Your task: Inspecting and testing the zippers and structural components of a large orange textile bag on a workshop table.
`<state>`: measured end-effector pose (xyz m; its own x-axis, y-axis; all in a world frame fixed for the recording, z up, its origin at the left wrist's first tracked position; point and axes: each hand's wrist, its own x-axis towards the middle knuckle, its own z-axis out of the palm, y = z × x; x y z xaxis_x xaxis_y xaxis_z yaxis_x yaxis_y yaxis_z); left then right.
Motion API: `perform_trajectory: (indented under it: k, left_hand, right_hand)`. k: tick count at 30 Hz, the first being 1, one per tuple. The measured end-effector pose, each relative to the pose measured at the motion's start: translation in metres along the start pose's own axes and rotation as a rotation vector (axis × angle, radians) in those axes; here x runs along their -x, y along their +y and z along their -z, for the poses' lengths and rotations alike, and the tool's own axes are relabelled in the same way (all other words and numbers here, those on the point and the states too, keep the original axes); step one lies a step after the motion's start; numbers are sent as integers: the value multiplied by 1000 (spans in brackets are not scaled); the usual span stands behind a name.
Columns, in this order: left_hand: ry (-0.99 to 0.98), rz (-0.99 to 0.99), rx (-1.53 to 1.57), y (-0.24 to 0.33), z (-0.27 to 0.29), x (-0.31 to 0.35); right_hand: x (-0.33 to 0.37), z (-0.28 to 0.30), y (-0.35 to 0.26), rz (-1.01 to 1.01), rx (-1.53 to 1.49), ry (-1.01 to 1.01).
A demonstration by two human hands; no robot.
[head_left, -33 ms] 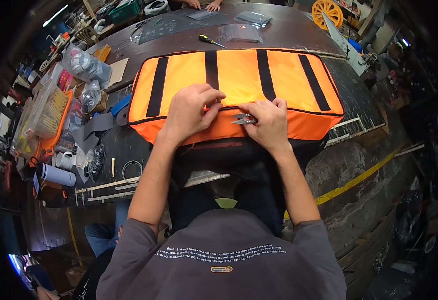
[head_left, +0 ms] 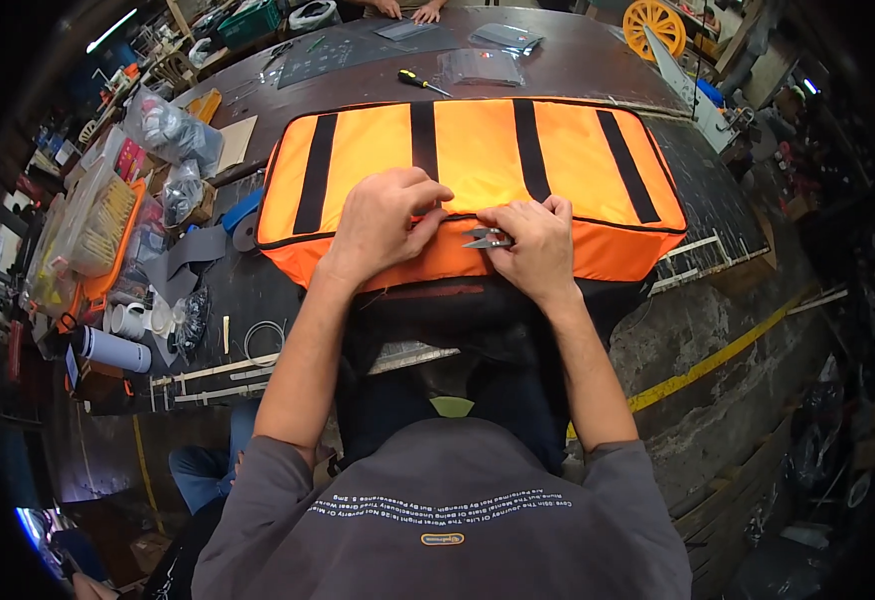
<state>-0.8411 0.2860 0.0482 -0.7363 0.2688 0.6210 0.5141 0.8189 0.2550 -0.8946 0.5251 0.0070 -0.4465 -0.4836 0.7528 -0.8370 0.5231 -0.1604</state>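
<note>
A large orange fabric bag with several black straps across its top lies on the table in front of me. Black trim runs along its top edge. At the middle of the near edge, my left hand is closed, thumb and fingers pinching the trim. Close beside it on the right, my right hand has its fingers curled round small thread snips, whose blades point left. The thumb and forefinger of that hand also touch the trim. Its other fingers partly cover the snips' handles.
On the dark table beyond the bag lie a yellow-black screwdriver and clear plastic packets. Another person's hands rest at the far edge. Plastic bins, bags and a white tumbler crowd the left side.
</note>
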Motion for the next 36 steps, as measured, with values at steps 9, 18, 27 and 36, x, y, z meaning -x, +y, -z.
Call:
perform_trajectory:
  k: [9, 18, 27, 36]
  left_hand:
    - [-27, 18, -139, -2, -17, -1]
    - [90, 178, 89, 6, -23, 1]
    - [106, 451, 339, 9, -11, 21]
    - [-304, 340, 19, -29, -25, -29]
  right_hand:
    - [-32, 5, 11, -175, -157, -152]
    - [-68, -19, 61, -500, -443, -696]
    - [-34, 28, 0, -663, -312, -112]
    - [23, -32, -20, -1063, -1089, -100]
